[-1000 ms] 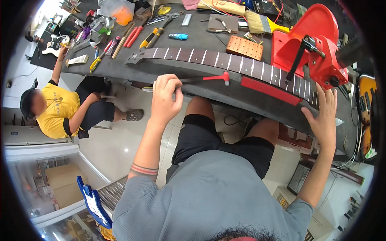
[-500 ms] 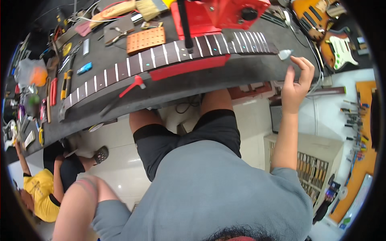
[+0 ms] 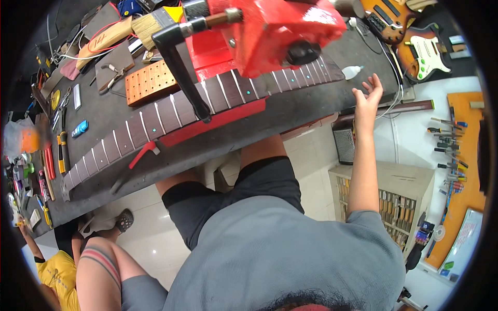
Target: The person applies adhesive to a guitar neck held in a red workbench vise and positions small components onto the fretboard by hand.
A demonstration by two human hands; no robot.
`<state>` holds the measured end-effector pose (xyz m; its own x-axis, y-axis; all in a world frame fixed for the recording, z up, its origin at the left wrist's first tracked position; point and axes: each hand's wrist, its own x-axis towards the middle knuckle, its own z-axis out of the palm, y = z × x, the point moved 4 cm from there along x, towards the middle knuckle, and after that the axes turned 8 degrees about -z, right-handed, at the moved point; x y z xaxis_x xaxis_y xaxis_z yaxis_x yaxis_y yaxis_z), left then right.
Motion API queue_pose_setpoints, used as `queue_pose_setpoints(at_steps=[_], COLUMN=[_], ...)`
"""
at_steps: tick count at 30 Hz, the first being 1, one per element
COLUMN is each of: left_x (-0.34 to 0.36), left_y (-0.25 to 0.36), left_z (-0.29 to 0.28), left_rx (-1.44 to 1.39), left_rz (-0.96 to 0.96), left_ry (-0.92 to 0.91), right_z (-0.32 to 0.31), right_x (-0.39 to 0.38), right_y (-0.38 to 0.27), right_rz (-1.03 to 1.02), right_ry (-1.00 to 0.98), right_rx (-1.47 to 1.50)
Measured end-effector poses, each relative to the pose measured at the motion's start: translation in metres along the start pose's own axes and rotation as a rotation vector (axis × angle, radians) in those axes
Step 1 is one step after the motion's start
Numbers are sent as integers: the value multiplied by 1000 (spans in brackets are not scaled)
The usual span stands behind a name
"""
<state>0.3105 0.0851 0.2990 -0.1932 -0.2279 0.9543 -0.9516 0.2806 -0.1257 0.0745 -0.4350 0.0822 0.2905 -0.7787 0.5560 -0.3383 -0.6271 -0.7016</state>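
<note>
A long guitar neck with fret wires [image 3: 129,132] lies on a red support [image 3: 223,116] on the dark bench [image 3: 192,142], under a red press [image 3: 280,31] with a black lever [image 3: 181,75]. A red-and-grey hammer [image 3: 141,151] lies in front of the neck. My right hand [image 3: 369,96] is open at the neck's right end, fingers curved, beside a small white bottle [image 3: 353,72]. My left forearm, banded by a tattoo, rises at the lower left; that hand is out of view.
An orange drilled block [image 3: 150,80], a brush [image 3: 150,26] and several pliers and small tools crowd the bench. Guitars [image 3: 423,49] lie at the upper right, beside cables. A co-worker in yellow [image 3: 57,274] is at the lower left, and a grey cabinet [image 3: 378,181] stands at right.
My left hand has left the hammer and gone out of view as that arm bent back. My right hand moved off the neck's end. The whole view has shifted rightward.
</note>
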Motion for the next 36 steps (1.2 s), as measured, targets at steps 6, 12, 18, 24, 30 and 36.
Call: queue_pose_setpoints(at_steps=[6,12,18,24,30,36], left_x=[-19,-47,-139,-152,-181,-217], left_y=[-2,39,50,60,33,4], left_z=[0,-28,129,190,159,123], left_rx=[68,263,-551,-1010,-715,-351], left_rz=[-38,-137,-1294,-1580,-1487,-1365], left_ry=[106,452,197,246,314,480], right_z=[34,12,27,71,61,74], right_x=[31,-22,-113,-126,-58,14], right_y=[18,-38,-183,-230,-225,-205], right_rz=[-94,-118,78,-541,-839,-1115], right_ry=[-214,-126,-741,-795,-637,-550], right_rx=[-236,228,648,684,279,-188])
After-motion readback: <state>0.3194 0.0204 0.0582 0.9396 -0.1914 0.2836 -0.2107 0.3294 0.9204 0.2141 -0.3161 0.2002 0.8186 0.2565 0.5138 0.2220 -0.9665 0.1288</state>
